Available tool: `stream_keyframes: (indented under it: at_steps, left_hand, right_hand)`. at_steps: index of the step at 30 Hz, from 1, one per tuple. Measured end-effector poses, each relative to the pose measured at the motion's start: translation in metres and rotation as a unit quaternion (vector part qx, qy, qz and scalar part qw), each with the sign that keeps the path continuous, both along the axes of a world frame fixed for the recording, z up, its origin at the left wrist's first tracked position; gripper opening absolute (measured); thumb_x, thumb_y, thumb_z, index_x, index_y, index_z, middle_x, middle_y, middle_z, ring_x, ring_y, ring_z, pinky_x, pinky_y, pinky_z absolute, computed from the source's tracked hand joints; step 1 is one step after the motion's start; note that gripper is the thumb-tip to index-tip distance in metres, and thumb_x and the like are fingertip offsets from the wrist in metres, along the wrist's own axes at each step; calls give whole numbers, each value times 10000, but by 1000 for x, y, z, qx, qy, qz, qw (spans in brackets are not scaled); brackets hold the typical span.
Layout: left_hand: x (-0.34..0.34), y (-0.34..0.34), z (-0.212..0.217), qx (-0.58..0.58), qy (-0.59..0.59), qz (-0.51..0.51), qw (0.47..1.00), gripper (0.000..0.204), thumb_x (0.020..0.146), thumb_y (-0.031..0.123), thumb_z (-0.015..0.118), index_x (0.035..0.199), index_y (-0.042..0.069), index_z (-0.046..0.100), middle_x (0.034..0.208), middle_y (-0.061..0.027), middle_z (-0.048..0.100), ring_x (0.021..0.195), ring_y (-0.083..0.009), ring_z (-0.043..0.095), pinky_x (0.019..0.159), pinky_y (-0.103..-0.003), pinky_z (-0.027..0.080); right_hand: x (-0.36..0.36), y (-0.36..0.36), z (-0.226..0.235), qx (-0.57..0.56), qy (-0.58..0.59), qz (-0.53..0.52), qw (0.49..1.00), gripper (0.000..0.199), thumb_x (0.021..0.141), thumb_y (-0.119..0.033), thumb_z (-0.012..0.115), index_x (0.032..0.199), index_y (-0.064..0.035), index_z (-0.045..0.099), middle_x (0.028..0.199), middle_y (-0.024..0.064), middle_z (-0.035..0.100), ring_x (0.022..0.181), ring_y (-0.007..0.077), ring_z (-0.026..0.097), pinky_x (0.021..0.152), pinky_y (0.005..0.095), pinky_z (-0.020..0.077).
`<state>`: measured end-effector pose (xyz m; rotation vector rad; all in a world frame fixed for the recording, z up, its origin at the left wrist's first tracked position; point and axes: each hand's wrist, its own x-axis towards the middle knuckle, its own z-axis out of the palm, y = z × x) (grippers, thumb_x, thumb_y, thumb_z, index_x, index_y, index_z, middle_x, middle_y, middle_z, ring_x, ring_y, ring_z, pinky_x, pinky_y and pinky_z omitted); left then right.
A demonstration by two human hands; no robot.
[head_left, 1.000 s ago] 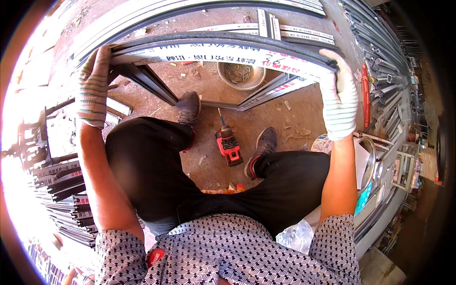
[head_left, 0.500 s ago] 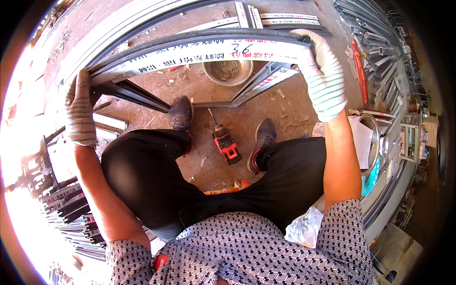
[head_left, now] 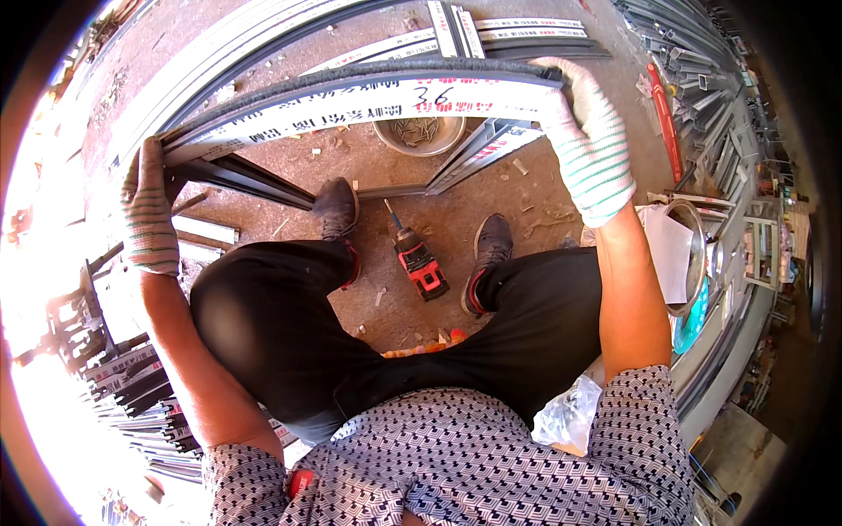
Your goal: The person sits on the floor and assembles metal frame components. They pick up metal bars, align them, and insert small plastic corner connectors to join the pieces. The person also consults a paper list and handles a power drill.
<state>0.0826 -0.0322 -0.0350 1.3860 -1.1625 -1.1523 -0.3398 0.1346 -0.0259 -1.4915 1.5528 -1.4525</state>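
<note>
Between my two gloved hands stands a rectangular frame of metal profiles [head_left: 351, 103], its top rail wrapped in white printed film with a dark fuzzy strip along the edge. My left hand [head_left: 151, 206] is closed around the rail's left corner, and my right hand [head_left: 589, 149] grips the right corner. The frame's side bars run down to a lower bar [head_left: 390, 191] near the floor, by my left shoe. A red and black cordless drill [head_left: 421, 263] with a long bit lies on the floor between my feet.
Past the frame, a metal bowl [head_left: 421, 133] of screws sits on the floor. Long wrapped profiles [head_left: 517, 35] lie beyond it. A red level-like bar [head_left: 665, 123] and heaped metal profiles [head_left: 702, 79] are at right. More profiles [head_left: 132, 373] are stacked at left, and a clear plastic bag [head_left: 568, 412] lies by my right thigh.
The frame's top rail has shifted slightly left and down in the picture, with both hands still gripping it. The drill stays where it lay.
</note>
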Motion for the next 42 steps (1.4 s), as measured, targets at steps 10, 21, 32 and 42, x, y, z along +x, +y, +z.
stream_keyframes:
  at_steps: [10, 21, 32, 42]
  left_hand:
    - [4, -3, -3, -20, 5, -14, 1000, 356, 979, 342, 701, 1155, 32, 694, 976, -73, 696, 866, -165, 684, 815, -296, 589]
    - [3, -2, -2, -27, -4, -14, 1000, 372, 979, 344, 698, 1175, 29, 685, 1021, -83, 700, 899, -166, 684, 825, -296, 584]
    - [0, 3, 2, -20, -25, -22, 999, 380, 999, 320, 670, 1215, 8, 661, 1038, -98, 701, 922, -183, 691, 847, -316, 591]
    - [6, -4, -6, -27, -14, -28, 999, 389, 1008, 328, 657, 1239, 14, 666, 1093, -93, 702, 959, -176, 685, 889, -317, 580]
  right_hand:
    - [5, 4, 2, -2, 30, -17, 999, 291, 1051, -105, 552, 1332, -29, 562, 1150, 41, 650, 997, 90, 588, 911, 254, 489]
    - [-1, 2, -3, 11, 28, 1, 1000, 308, 1046, -89, 554, 1346, -17, 545, 1191, 59, 633, 1062, 107, 575, 968, 266, 467]
    - [-2, 3, -17, -1, 84, -9, 996, 317, 1017, -24, 557, 1334, -26, 556, 1161, 63, 640, 1045, 123, 586, 973, 283, 477]
    - [5, 6, -22, -36, 87, -24, 995, 331, 991, -11, 565, 1321, -38, 579, 1195, 99, 674, 1098, 188, 639, 968, 319, 506]
